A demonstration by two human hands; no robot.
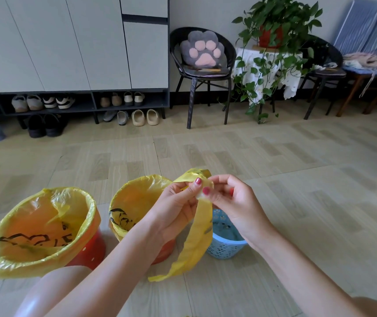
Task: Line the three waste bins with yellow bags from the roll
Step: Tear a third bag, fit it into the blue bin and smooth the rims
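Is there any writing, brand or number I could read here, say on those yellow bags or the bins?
No text can be read.
Left bin's yellow bag: black printed marks, too distorted to read.
Middle bin's yellow bag: black print, creased and partly hidden by the left hand.
Folded bag, pinched by both hands, right hand: black specks only.
Blue basket: flower cut-outs, no lettering.

The room was evenly and softly lit by diffuse light, with only faint shadows under the chair [202, 72]; a pale sheen lay on the floor [274, 156] and on the knee [52, 294] at the lower edge; the wide lens bowed the cabinet [68, 42] lines and stretched the corners; the far right edge was smeared and soft.
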